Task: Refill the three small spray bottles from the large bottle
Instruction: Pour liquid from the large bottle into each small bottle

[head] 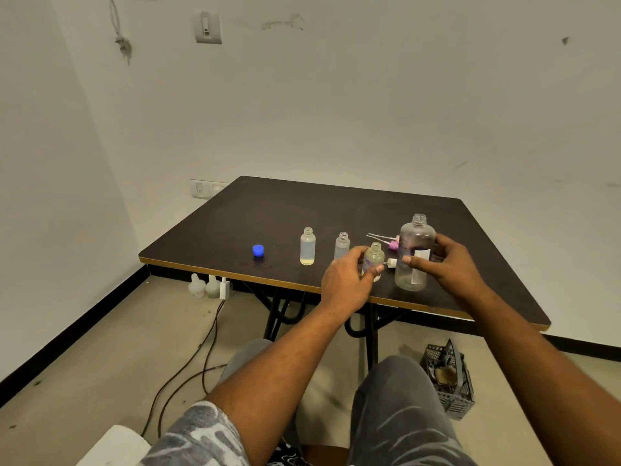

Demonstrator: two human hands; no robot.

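On the dark table the large clear bottle stands uncapped near the front edge. My right hand wraps around it, thumb on the front by its white label. My left hand grips a small open bottle just left of it. A white spray head shows between the two hands at my right thumb tip; I cannot tell whether it is held. Two more small open bottles stand to the left. Two pink spray heads with tubes lie behind. A blue cap sits far left.
The table's front edge runs just under my hands. On the floor are a dark plastic crate at the right, cables at the left, and white bottles under the table's left corner. My knees are below.
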